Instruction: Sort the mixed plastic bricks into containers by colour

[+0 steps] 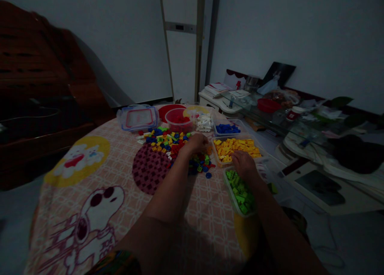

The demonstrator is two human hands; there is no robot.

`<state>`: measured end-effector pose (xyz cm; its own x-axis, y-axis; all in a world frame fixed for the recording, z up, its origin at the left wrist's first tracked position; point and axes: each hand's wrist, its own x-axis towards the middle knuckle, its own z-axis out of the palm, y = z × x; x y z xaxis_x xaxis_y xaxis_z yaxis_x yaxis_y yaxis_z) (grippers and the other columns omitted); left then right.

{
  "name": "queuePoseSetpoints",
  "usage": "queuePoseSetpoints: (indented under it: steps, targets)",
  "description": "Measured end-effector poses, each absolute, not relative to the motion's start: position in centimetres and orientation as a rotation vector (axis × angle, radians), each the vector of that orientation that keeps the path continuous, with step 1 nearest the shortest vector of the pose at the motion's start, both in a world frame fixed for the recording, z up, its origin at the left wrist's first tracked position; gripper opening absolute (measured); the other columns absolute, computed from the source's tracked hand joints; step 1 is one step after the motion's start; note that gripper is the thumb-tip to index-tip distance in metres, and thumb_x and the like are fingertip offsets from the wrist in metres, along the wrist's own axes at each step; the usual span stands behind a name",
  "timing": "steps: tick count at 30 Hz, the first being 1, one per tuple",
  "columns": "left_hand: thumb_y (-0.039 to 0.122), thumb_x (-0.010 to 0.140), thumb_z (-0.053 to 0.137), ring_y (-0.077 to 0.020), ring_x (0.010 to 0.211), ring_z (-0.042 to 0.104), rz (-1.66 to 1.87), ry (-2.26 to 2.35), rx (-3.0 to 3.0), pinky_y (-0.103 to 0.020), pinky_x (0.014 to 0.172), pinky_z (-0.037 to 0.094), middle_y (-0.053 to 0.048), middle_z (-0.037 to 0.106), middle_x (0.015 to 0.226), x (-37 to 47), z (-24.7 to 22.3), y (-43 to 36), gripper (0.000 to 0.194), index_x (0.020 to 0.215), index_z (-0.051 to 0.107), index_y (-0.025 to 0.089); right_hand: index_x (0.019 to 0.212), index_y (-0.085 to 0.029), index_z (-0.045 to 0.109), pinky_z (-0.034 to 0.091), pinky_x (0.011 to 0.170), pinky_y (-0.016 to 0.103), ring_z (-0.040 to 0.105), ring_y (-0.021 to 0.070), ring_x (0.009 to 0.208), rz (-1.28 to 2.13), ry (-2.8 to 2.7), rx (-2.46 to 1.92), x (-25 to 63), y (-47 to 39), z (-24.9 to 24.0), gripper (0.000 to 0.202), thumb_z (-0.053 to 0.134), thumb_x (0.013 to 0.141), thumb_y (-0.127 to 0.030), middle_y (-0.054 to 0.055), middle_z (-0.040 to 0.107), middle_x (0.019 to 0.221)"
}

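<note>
My left hand point(198, 142) hangs over the right side of a mixed pile of toy building bricks point(163, 141), its fingers curled downward. Some orange-looking pieces lie by its fingertips. What the fingers hold, if anything, is hidden. My right hand point(243, 164) reaches to the front edge of a clear box of yellow bricks point(223, 147). Its fingers are bent together against the yellow bricks, and I cannot see what is between them. Below its wrist stands a clear box of green bricks point(240, 193). A round blue piece point(208, 175) lies apart from the pile.
Behind the yellow bricks stands a box of blue bricks point(228, 128). White bricks point(204, 123) sit beside a pink-rimmed tub point(180, 121) with red pieces. A lidded clear container point(138, 118) is at the back left. Right of the table, a glass shelf point(255, 107) carries clutter.
</note>
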<state>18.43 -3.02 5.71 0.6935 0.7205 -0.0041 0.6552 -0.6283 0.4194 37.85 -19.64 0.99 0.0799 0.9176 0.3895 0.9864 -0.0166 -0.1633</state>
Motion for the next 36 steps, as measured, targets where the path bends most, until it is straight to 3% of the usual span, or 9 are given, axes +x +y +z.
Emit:
queuePoseSetpoints:
  steps: [6,16,27,36]
  targets:
    - [0.013,0.069,0.072,-0.0183,0.077,0.068,0.137,1.092,2.561,-0.023,0.074,0.05,-0.006,0.076,0.08,19.0,5.0,-3.9,0.024,0.091,0.081,0.016,0.084,-0.02,0.069,0.044,0.09,0.035,0.06,0.0227,0.09,-0.214,-1.891,-2.023,37.7,-19.8,1.3,0.029,0.044,0.097,-0.018,0.01,0.071,0.093]
    - [0.015,0.078,0.062,-0.0208,0.093,0.069,0.433,1.101,2.546,-0.029,0.089,0.052,-0.009,0.077,0.1,19.2,4.9,-2.6,0.038,0.114,0.076,0.015,0.084,-0.019,0.07,0.044,0.089,0.034,0.061,0.0227,0.091,-0.234,-1.893,-2.001,38.0,-19.7,1.0,0.029,0.044,0.097,-0.02,0.011,0.071,0.094]
    - [0.015,0.075,0.066,-0.0167,0.083,0.069,0.675,0.895,2.257,-0.028,0.082,0.055,-0.004,0.077,0.093,21.3,4.5,-4.0,0.041,0.114,0.076,0.015,0.09,-0.019,0.071,0.044,0.093,0.036,0.061,0.0236,0.095,-0.256,-1.865,-1.971,37.9,-19.6,0.6,0.03,0.042,0.097,-0.021,0.011,0.071,0.094]
    - [0.021,0.086,0.061,-0.0215,0.103,0.071,0.879,0.547,2.01,-0.034,0.091,0.057,-0.013,0.074,0.119,21.7,5.0,-4.2,0.046,0.132,0.065,0.012,0.087,-0.018,0.071,0.044,0.089,0.036,0.06,0.0236,0.092,-0.235,-1.866,-2.02,37.8,-19.6,0.7,0.03,0.043,0.097,-0.021,0.011,0.071,0.094]
